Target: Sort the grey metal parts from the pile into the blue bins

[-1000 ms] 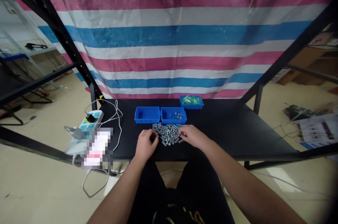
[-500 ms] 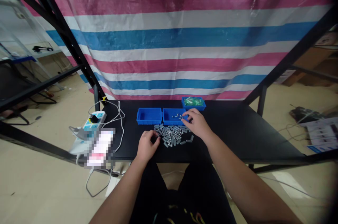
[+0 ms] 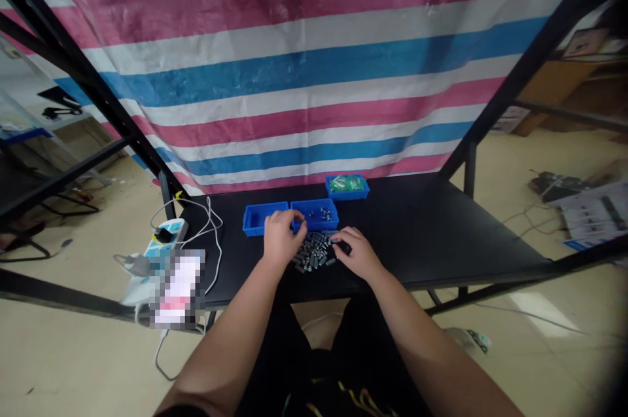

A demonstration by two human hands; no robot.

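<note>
A pile of small grey metal cylindrical parts (image 3: 314, 252) lies on the black table. My left hand (image 3: 283, 237) is over the left end of the middle blue tray (image 3: 324, 224), thumb and forefinger pinched on what looks like a small metal part. At the pile's right edge, my right hand (image 3: 359, 253) has its fingertips closed around a small metal part, partly hidden. Several small metal pieces (image 3: 326, 214) rest inside the middle tray. The left blue tray (image 3: 252, 226) stands against it, partly covered by my left hand, and shows no contents.
Behind stands another blue tray (image 3: 347, 194) with green-and-clear packets. To the left are a power strip (image 3: 169, 234), white cables (image 3: 216, 253) and a blurred phone (image 3: 177, 289). A striped tarp (image 3: 294, 76) hangs behind the table (image 3: 432, 227) between black frame posts.
My left hand has moved up from the pile's left side to the middle tray. My right hand has withdrawn from that tray to the pile. The view has tilted and shifted.
</note>
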